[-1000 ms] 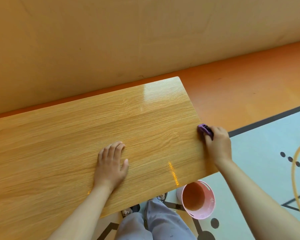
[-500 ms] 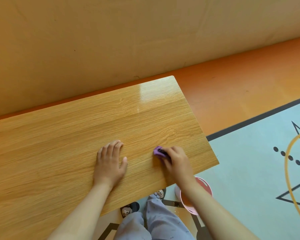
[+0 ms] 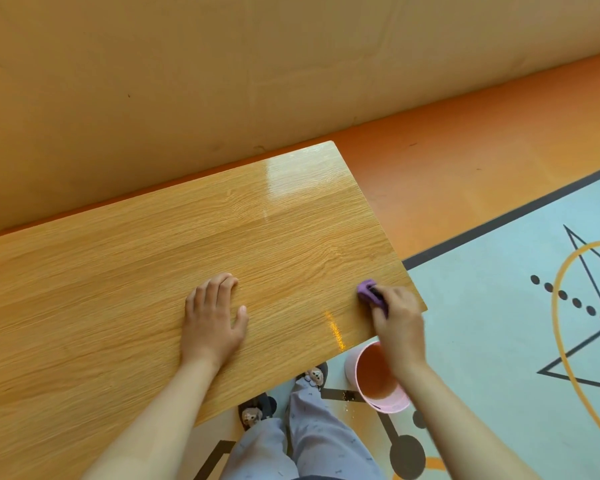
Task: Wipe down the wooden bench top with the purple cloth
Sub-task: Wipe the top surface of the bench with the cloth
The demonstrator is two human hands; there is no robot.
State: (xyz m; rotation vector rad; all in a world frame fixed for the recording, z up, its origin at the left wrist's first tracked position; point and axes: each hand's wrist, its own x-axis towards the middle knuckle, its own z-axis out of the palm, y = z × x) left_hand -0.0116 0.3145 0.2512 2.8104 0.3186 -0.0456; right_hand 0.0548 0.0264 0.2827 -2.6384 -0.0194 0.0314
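Back out to the right end again! 1 second ago, up at the middle of the right edge; 0.5 seconds ago, drawn in close beside the other hand; now pressing the purple cloth (image 3: 370,293) onto the wooden bench top (image 3: 136,271) just inside the near right corner. Bunched small, gripped in the right hand (image 3: 397,320) with fingers curled tight over it and only the leading fold poking out. Bracing at mid-bench with the left hand (image 3: 213,315), planted flat as before, fingers together and straight, thumb splayed. Reads as short in-and-out strokes, covering only this right end so far. Glossy sheen near the far corner, maybe damp, maybe glare: cannot tell. Probably plenty left to wipe along the long stretch to the left. Down on the floor, just under the near edge and below the right wrist, a pink bucket (image 3: 378,382), handy for a rinse.
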